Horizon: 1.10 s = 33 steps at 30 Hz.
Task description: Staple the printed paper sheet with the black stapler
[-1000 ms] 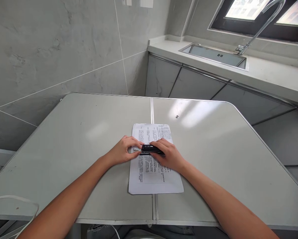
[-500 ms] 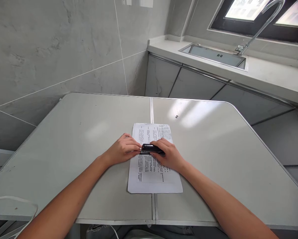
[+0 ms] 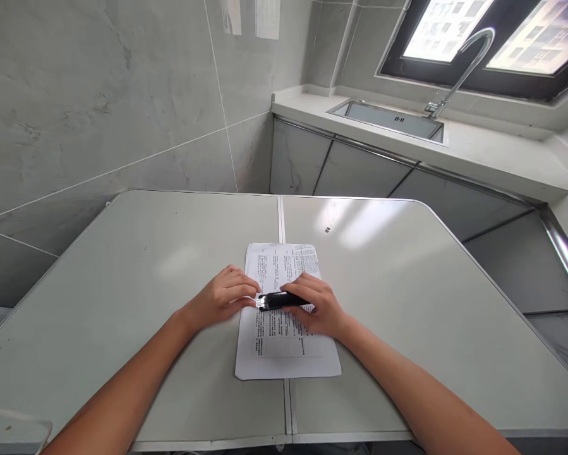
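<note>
Clamping black stapler (image 3: 280, 300) in right hand (image 3: 320, 306), with left hand (image 3: 227, 294) at its metal tip (image 3: 260, 303) in unclear grip — over paper (image 3: 288, 347) already laid near table's (image 3: 179, 234) front edge, with no staple visible.

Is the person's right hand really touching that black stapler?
Touching. The head view shows the right hand gripping the black stapler, with fingers along its far side and the thumb on its near side.

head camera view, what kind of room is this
Likely a kitchen: a sink is set into a white counter, with a curved tap beside it and cabinet fronts below.
</note>
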### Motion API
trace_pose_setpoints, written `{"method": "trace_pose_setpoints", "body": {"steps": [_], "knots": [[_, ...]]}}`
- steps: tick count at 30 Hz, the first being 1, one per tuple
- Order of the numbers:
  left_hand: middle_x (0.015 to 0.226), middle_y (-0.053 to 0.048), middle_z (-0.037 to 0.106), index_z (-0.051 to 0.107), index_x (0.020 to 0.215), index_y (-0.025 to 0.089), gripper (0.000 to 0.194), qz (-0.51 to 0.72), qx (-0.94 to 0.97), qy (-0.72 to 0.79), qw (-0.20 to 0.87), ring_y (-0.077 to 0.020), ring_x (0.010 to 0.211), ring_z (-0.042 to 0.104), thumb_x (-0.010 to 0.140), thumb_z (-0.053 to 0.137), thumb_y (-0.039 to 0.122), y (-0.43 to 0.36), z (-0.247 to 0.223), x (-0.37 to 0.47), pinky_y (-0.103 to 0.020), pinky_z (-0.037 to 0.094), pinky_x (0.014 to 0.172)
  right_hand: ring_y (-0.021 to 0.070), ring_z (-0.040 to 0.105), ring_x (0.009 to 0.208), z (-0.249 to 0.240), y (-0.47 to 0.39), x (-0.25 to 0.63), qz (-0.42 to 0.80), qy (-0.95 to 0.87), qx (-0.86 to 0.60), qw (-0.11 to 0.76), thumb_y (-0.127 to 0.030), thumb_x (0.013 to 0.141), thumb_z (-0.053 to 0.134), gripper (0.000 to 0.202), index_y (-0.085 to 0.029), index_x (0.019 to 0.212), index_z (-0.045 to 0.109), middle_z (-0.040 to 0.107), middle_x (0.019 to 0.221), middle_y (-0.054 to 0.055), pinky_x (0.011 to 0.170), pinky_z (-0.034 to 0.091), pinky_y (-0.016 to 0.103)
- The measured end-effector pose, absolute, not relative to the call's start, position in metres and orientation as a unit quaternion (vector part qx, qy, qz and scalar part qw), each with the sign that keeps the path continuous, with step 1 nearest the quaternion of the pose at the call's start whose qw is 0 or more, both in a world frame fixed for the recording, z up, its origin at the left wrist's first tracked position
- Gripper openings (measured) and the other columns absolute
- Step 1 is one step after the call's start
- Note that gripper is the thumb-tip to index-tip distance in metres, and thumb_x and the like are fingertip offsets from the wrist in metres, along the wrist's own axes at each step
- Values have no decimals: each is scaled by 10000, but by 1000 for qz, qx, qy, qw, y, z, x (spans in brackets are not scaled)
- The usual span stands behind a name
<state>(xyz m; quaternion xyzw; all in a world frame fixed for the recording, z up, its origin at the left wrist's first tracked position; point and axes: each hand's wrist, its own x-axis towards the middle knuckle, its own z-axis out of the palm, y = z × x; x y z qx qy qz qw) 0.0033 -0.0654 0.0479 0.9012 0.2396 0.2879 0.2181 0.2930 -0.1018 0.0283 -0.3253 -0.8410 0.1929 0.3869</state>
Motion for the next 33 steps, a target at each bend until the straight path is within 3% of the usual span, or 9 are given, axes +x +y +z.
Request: {"method": "trace_pose_setpoints", "body": {"steps": [2, 6, 9, 13, 16, 18, 25, 30, 33], "knots": [[996, -50, 776, 621, 975, 250, 29, 296, 903, 230, 211, -180, 858, 706, 992, 617, 227, -72, 47, 12, -371, 498, 867, 213, 624, 783, 31, -106, 290, 191, -855, -302, 375, -290, 973, 631, 277, -258, 1247, 620, 731, 909, 59, 712, 510, 374], [921, -34, 758, 552, 887, 235, 180, 292, 912, 207, 199, -163, 772, 667, 995, 489, 106, -78, 49, 22, -366, 479, 831, 213, 624, 781, 36, -112, 282, 179, -862, -292, 373, -260, 984, 595, 254, -262, 1237, 616, 740, 922, 58, 716, 502, 379], [931, -43, 748, 543, 862, 233, 164, 305, 900, 232, 206, -174, 795, 658, 1000, 520, 149, -77, 50, 24, -365, 495, 831, 216, 642, 778, 41, -112, 281, 168, -857, -306, 378, -276, 981, 612, 251, -263, 1232, 621, 742, 915, 60, 719, 516, 382], [1224, -111, 699, 620, 1053, 232, 57, 316, 875, 320, 182, -246, 1101, 655, 1005, 588, 237, -72, 46, 24, -421, 528, 956, 236, 691, 851, 45, -97, 305, 123, -789, -417, 434, -283, 957, 659, 231, -267, 1188, 659, 753, 973, 70, 759, 559, 388], [1527, -132, 536, 603, 1363, 274, 404, 235, 900, 328, 165, -335, 1401, 509, 970, 664, 344, -69, 37, 22, -538, 447, 1132, 255, 704, 864, 44, -78, 344, 81, -704, -544, 449, -343, 913, 712, 218, -259, 1114, 704, 758, 988, 72, 767, 574, 402], [1617, -111, 450, 556, 1470, 320, 557, 180, 916, 320, 159, -371, 1494, 406, 944, 696, 435, -68, 31, 20, -595, 354, 1208, 262, 706, 833, 41, -66, 374, 72, -683, -589, 426, -378, 876, 740, 224, -251, 1060, 730, 766, 961, 66, 771, 574, 420], [1647, -123, 413, 549, 1499, 289, 571, 136, 913, 352, 155, -379, 1538, 336, 976, 629, 505, -67, 23, 17, -623, 302, 1237, 232, 710, 842, 46, -58, 426, 241, -736, -549, 315, -421, 837, 789, 308, -236, 1081, 761, 772, 1004, 50, 783, 581, 384], [1638, -119, 427, 567, 1481, 292, 552, 148, 909, 354, 163, -375, 1535, 344, 971, 643, 489, -67, 23, 16, -615, 310, 1237, 186, 682, 780, 52, -64, 414, 325, -780, -466, 261, -404, 871, 778, 268, -229, 1071, 751, 749, 931, 38, 684, 564, 315], [1635, -111, 433, 578, 1470, 300, 541, 156, 912, 341, 168, -372, 1528, 357, 965, 656, 479, -67, 23, 15, -617, 297, 1244, 192, 697, 870, 48, -65, 401, 296, -789, -459, 282, -376, 923, 737, 327, -261, 1229, 718, 746, 1016, 42, 799, 585, 349]]}}
